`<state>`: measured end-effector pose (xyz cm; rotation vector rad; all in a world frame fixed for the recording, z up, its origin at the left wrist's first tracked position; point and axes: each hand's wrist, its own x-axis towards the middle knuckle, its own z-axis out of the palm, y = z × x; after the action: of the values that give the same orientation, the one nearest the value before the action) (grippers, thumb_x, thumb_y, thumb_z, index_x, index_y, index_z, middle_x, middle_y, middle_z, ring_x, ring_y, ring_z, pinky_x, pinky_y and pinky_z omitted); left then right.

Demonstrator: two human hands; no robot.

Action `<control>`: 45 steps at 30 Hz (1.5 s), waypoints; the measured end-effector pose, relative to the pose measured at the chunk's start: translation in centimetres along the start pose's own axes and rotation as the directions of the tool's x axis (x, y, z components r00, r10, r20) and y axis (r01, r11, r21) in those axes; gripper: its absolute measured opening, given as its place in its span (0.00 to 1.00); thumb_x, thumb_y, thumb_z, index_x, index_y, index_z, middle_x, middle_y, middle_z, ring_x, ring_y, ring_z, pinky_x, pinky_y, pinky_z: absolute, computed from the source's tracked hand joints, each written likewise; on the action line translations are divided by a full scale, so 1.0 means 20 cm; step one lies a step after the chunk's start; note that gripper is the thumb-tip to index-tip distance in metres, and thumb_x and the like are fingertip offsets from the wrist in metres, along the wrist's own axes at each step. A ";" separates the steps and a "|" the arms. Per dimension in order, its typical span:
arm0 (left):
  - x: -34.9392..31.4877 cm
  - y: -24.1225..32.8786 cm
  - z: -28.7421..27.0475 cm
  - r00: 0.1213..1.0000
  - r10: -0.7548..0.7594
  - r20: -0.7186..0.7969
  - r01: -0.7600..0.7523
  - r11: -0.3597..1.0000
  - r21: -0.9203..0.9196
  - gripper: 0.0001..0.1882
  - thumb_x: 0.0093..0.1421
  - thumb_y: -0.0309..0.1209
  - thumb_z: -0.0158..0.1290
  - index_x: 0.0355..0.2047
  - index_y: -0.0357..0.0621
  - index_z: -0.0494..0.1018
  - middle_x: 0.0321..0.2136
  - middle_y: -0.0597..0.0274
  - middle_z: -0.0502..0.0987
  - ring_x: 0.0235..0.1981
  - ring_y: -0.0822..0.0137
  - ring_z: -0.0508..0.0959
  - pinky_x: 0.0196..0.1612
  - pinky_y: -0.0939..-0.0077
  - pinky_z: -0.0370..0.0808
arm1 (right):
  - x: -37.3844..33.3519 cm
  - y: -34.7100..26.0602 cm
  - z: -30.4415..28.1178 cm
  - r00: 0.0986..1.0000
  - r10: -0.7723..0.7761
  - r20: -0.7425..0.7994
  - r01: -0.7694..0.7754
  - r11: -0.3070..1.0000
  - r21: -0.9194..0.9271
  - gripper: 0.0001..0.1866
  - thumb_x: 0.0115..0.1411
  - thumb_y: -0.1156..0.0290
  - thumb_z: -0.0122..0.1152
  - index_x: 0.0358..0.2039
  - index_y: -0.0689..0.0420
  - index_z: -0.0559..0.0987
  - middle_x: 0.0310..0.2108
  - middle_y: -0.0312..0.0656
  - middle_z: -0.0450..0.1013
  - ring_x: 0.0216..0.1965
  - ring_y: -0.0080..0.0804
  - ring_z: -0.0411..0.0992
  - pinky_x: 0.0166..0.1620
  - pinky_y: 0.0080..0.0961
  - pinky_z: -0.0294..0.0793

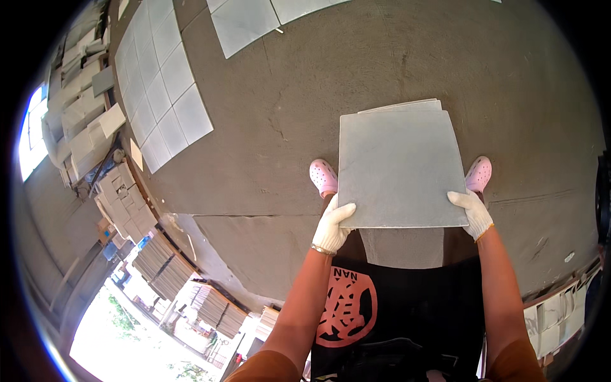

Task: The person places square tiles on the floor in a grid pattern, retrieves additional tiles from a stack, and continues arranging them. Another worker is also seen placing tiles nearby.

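A square grey tile [401, 165] is held flat in front of my body, between both hands. My left hand [333, 224], in a white knit glove, grips its near left corner with the thumb on top. At the near right corner my right hand [472, 212], gloved the same way, also has its thumb over the edge. The fingers of both hands are hidden underneath. Beyond the tile's far edge, the rims of more tiles [407, 106] show; whether they are in my hands or lower down, I cannot tell.
Pink clogs [323, 176] stand either side of the tile on the grey concrete floor [267, 140]. Pale tiles [159, 83] lie in a grid at far left, and more tiles [245, 25] at the top. Stacked boards and boxes [124, 200] line the left side. Stacked pale goods [560, 321] sit at lower right.
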<state>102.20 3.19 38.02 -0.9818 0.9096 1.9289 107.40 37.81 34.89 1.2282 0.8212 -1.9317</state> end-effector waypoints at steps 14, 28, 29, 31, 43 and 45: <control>-0.10 -0.07 0.86 0.997 0.057 -0.050 -0.068 0.963 -0.260 0.27 0.57 0.23 0.52 0.57 0.34 0.61 0.52 0.49 0.71 0.53 0.51 0.73 0.57 0.54 0.71 | -0.82 -0.01 0.44 0.959 -0.225 -0.174 0.276 0.884 0.377 0.28 0.48 0.76 0.68 0.51 0.67 0.73 0.46 0.43 0.74 0.47 0.34 0.73 0.53 0.30 0.71; 0.01 0.36 1.09 0.907 -0.259 0.331 0.281 0.960 -0.020 0.31 0.46 0.15 0.53 0.55 0.34 0.67 0.46 0.57 0.75 0.46 0.63 0.76 0.49 0.69 0.73 | -1.06 -0.53 -0.48 0.931 -0.364 0.032 0.321 0.857 0.403 0.46 0.60 0.37 0.52 0.65 0.62 0.59 0.63 0.43 0.62 0.61 0.36 0.64 0.59 0.33 0.67; 0.03 0.42 1.07 0.899 -0.269 0.346 0.277 0.960 0.029 0.32 0.45 0.16 0.53 0.55 0.34 0.67 0.46 0.57 0.75 0.46 0.63 0.76 0.48 0.69 0.73 | -1.02 -0.67 -0.38 0.930 -0.358 -0.082 0.367 0.903 0.221 0.45 0.60 0.37 0.53 0.64 0.63 0.61 0.62 0.43 0.64 0.60 0.36 0.65 0.59 0.33 0.67; 0.06 0.55 0.99 0.881 -0.348 0.319 0.302 0.935 0.186 0.34 0.44 0.16 0.53 0.55 0.34 0.66 0.46 0.56 0.75 0.45 0.63 0.76 0.49 0.70 0.72 | -0.94 -0.90 -0.05 0.866 -0.406 -0.293 0.373 0.913 -0.162 0.44 0.60 0.38 0.55 0.62 0.64 0.63 0.59 0.44 0.67 0.57 0.35 0.68 0.59 0.32 0.67; 1.07 0.65 0.94 0.992 0.091 -0.089 -0.063 0.958 0.279 0.20 0.62 0.30 0.54 0.53 0.34 0.68 0.44 0.57 0.77 0.43 0.66 0.77 0.47 0.68 0.74 | 0.27 -1.34 0.02 0.868 -0.384 -0.313 0.286 0.904 -0.318 0.25 0.57 0.55 0.67 0.42 0.66 0.78 0.38 0.38 0.75 0.39 0.23 0.71 0.44 0.25 0.70; 1.31 0.63 0.95 0.986 0.118 -0.116 -0.071 0.934 0.350 0.19 0.63 0.31 0.53 0.52 0.34 0.69 0.44 0.57 0.77 0.42 0.66 0.77 0.47 0.68 0.74 | 0.50 -1.44 -0.10 0.844 -0.423 -0.331 0.289 0.877 -0.384 0.24 0.57 0.54 0.67 0.39 0.65 0.78 0.34 0.36 0.74 0.35 0.22 0.70 0.40 0.24 0.70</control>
<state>74.90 21.62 26.93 -0.8776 1.3443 1.7140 81.75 53.28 29.03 1.3599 1.6242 -1.7365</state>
